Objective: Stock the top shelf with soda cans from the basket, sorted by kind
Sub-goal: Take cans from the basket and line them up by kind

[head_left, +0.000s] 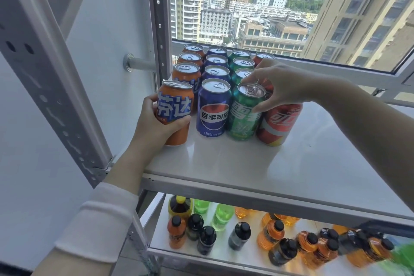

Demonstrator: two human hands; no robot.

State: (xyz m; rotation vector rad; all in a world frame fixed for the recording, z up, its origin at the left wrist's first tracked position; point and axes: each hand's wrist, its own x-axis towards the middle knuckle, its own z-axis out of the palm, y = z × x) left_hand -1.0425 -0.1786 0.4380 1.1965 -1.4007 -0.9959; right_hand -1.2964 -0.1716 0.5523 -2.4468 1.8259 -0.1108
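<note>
Currently 4 columns of cans stand on the top shelf (pixel 268 175), sorted by colour and running front to back toward the window (pixel 291 18).

Left to right:
- Orange column: 4 cans. The front orange can (pixel 175 105) reads "芬达" in white-and-blue letters.
- Blue column: 4 cans. The front blue can (pixel 214 107) has the Pepsi globe with "百事可乐" across it. The small print below is too fine to read.
- Green column: 4 cans. The front green can (pixel 244 116) has white characters, partly covered by a thumb.
- Red column: the front red can (pixel 280 123) has white script that is only partly legible. 1 more red can (pixel 264 56) shows at the back, and the rest is hidden behind the right hand.

Left hand (pixel 156 123): fingers wrapped round the lower body of the front orange can, gripping it. The can is upright at the shelf's front-left, just ahead of the other 3 orange cans and touching or nearly touching the front blue can.

Right hand (pixel 282 87): reaching in from the right, with the thumb on the side of the front green can and fingers curled over its far rim, holding it. The can sits between the front blue and front red cans, leaning slightly.

Lower shelf (pixel 224 253): bottles (pixel 271 234) in orange, green and dark colours, most with black caps. Their labels are unreadable.
</note>
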